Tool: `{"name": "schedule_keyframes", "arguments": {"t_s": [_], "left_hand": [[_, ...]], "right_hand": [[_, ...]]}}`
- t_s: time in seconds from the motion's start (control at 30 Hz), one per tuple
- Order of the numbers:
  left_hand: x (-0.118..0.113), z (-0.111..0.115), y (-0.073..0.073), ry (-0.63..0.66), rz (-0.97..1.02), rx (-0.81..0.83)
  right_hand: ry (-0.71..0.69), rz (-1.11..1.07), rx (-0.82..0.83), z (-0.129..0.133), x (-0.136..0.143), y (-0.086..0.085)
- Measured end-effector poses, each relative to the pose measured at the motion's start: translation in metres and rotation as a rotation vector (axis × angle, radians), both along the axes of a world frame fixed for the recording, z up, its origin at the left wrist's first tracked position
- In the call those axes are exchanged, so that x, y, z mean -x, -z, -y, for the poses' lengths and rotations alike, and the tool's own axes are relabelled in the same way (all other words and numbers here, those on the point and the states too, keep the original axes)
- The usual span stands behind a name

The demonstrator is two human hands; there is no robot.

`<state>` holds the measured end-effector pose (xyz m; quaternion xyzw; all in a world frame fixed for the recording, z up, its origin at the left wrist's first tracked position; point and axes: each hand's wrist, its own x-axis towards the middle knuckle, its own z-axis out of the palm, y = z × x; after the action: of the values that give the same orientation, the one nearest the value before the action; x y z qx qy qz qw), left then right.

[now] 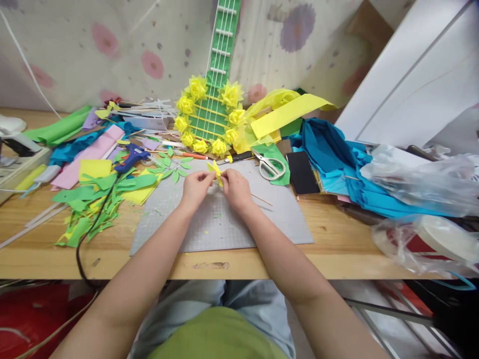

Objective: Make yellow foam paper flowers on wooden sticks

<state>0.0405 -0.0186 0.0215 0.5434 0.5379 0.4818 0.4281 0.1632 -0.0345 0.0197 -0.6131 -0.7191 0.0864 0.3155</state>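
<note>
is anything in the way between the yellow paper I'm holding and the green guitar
Just an orange pen and a black cutter, lying flat between the yellow paper and the guitar. Nothing tall visible.

the scene is evenly and fairly brightly lit; only soft shadows are cast. fine detail is slightly smeared, and stretching is seen toward the edges.

Two bare hands at a grey cutting mat [220, 224].

The left hand [198, 187] and right hand [236, 188] gripped a small yellow paper flower piece [216, 171] between them, above the mat; white-handled scissors [270, 167] lay right of the hands, and a green guitar-shaped craft [209, 117] ringed with yellow flowers stood behind.
</note>
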Motion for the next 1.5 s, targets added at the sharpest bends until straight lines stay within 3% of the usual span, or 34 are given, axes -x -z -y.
{"name": "schedule_keyframes", "arguments": {"t_s": [0.3, 0.6, 0.7, 0.83, 1.0, 1.07, 1.23, 1.3, 1.4, 1.5], "left_hand": [[-0.006, 0.004, -0.004, -0.035, 0.284, 0.290], [-0.006, 0.001, -0.005, -0.101, 0.360, 0.318], [-0.002, -0.002, -0.005, -0.111, 0.372, 0.326], [0.001, -0.005, -0.004, -0.113, 0.381, 0.366], [0.003, -0.010, -0.002, -0.038, 0.543, 0.348], [0.005, -0.012, -0.003, 0.029, 0.669, 0.363], [0.012, -0.013, -0.007, 0.355, 0.833, 0.498], [0.013, -0.011, -0.007, 0.436, 0.844, 0.552], [0.012, -0.009, -0.006, 0.455, 0.818, 0.593], [0.011, -0.010, -0.001, 0.424, 0.787, 0.566]], "right_hand": [[-0.035, 0.141, -0.065, 0.002, 0.008, 0.003], [-0.058, 0.193, -0.090, 0.010, 0.015, -0.001], [-0.006, 0.038, -0.104, 0.010, 0.010, -0.007], [0.106, -0.364, 0.005, -0.001, -0.014, -0.014], [-0.168, -0.816, 0.446, -0.012, -0.058, -0.019], [-0.200, -0.931, 0.550, -0.014, -0.070, -0.016], [-0.085, -1.101, 0.452, -0.019, -0.062, 0.003], [-0.152, -1.100, 0.411, -0.019, -0.049, 0.008], [-0.311, -1.108, 0.380, -0.017, -0.032, 0.010], [-0.362, -1.077, 0.324, -0.017, -0.025, 0.010]]}}
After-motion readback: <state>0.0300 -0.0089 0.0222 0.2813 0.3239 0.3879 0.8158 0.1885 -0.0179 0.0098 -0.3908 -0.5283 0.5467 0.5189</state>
